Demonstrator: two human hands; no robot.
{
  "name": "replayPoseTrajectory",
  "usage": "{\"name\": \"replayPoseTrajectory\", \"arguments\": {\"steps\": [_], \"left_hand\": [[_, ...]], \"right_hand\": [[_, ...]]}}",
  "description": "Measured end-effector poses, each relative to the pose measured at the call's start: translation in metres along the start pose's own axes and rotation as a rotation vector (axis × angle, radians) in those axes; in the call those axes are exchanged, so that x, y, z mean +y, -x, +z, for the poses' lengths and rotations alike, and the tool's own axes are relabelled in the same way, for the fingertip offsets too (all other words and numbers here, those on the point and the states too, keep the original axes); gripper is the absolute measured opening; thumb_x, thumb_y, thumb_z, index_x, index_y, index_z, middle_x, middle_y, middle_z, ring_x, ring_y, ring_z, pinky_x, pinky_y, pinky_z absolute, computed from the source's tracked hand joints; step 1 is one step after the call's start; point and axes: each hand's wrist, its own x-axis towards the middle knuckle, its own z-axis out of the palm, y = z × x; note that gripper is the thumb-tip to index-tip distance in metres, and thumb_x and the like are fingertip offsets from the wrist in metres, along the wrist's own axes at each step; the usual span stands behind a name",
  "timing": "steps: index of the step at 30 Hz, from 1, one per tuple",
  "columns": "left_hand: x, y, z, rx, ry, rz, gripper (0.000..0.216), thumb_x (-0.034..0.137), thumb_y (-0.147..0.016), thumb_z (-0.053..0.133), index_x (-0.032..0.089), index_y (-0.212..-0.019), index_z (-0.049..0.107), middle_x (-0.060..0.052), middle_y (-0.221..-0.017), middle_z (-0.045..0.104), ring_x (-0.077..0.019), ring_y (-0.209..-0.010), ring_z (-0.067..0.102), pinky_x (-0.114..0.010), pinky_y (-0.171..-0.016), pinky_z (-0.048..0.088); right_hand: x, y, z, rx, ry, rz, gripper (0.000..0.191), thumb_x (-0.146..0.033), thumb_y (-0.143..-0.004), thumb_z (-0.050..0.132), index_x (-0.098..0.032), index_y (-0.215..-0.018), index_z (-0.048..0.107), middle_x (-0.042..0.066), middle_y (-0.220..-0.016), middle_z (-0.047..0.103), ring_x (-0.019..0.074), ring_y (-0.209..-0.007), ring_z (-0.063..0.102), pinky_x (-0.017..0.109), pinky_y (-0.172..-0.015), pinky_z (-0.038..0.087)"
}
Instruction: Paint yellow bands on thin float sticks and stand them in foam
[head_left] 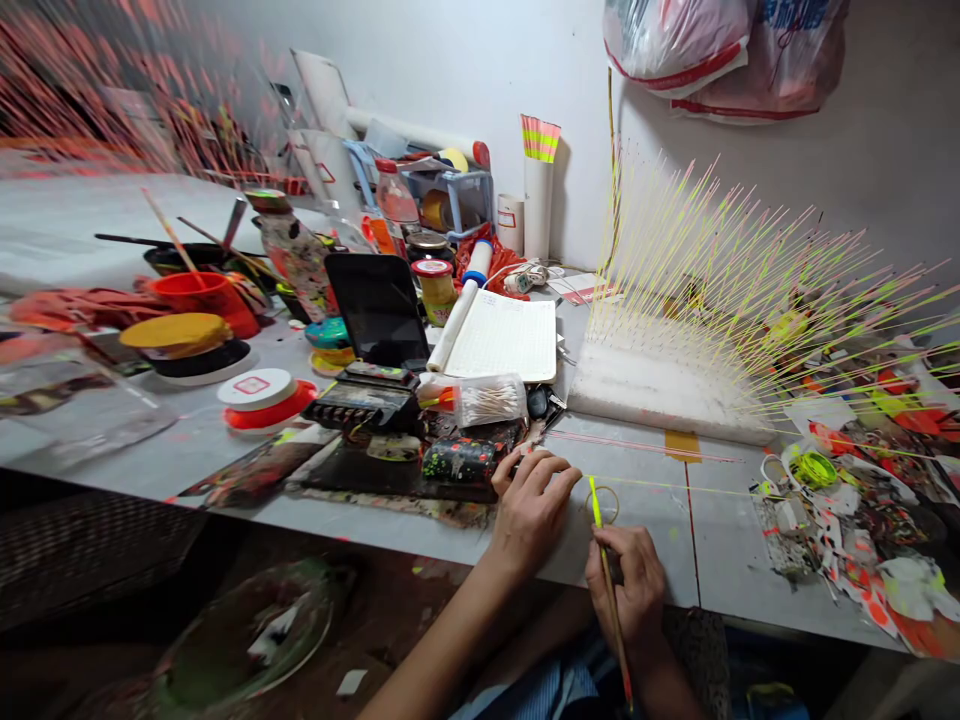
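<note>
Head view shows the right hand [628, 590] with fingers [626, 550] clamped on a thin yellow and brown stick [598, 515] just above the grey desk [652, 540], the left hand [531, 510] resting open nearby, and a hard squeeze could snap that stick.

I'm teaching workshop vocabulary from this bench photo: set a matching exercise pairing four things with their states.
Things:
1. right hand
2. white foam block
3. notebook
4. cotton swabs

States:
A. bristling with thin yellow-green sticks
B. packed in clear plastic
C. gripping a thin stick
D. lying open at gridded pages

Pairs: 1-C, 2-A, 3-D, 4-B
</note>
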Motion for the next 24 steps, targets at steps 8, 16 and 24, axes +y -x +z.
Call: {"name": "replayPoseTrajectory", "arguments": {"steps": [8, 16, 24], "left_hand": [[0.000, 0.000, -0.002, 0.004, 0.007, 0.014, 0.018, 0.013, -0.093, 0.050, 0.024, -0.092, 0.064, 0.001, -0.085, 0.071, -0.0176, -0.092, 0.063, -0.040, -0.101, 0.030], [-0.005, -0.001, 0.003, 0.060, 0.041, -0.004, 0.018, 0.012, -0.092, 0.052, 0.024, -0.090, 0.064, -0.001, -0.087, 0.069, -0.0189, -0.095, 0.061, -0.040, -0.097, 0.034], [0.006, -0.017, 0.011, 0.062, 0.216, 0.065, 0.009, 0.018, -0.090, 0.061, 0.026, -0.090, 0.066, 0.002, -0.073, 0.060, -0.0152, -0.075, 0.058, -0.034, -0.079, 0.039]], "right_hand": [[0.000, 0.002, -0.003, 0.008, -0.003, 0.038, 0.018, -0.010, -0.096, 0.052, -0.021, -0.105, 0.062, 0.004, -0.087, 0.070, 0.0160, -0.078, 0.066, 0.028, -0.070, 0.057], [-0.004, 0.009, -0.009, 0.058, -0.122, -0.017, 0.025, -0.005, -0.090, 0.054, -0.021, -0.107, 0.061, 0.004, -0.084, 0.070, 0.0164, -0.072, 0.066, 0.030, -0.064, 0.057], [-0.008, 0.012, -0.036, 0.254, -0.176, -0.103, 0.028, -0.001, -0.080, 0.052, -0.021, -0.099, 0.058, 0.000, -0.069, 0.067, 0.0134, -0.050, 0.061, 0.026, -0.047, 0.052]]}}
